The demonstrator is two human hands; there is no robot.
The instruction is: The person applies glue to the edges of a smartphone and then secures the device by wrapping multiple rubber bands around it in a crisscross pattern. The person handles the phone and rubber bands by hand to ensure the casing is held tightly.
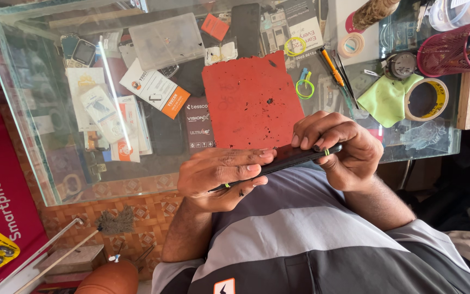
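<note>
I hold a thin black phone (pixel 295 158) edge-on between both hands, just above my grey striped shirt. My left hand (pixel 218 177) cups its left end, fingers curled over the top edge. My right hand (pixel 338 149) grips the right end, fingertips pressed along the edge. A small green pick (pixel 326 152) is wedged in the phone's seam by my right fingers, and another green bit (pixel 227 185) shows near my left thumb. A worn red mat (pixel 248 100) lies on the glass counter (pixel 28 136) just beyond the phone.
On the counter's right side lie an orange-handled screwdriver (pixel 333 68), green plastic rings (pixel 304 87), a green cloth (pixel 387 98), a tape roll (pixel 425 99) and a pink mesh basket (pixel 452 51). Boxes and phones show under the glass. A small brush (pixel 112 223) lies lower left.
</note>
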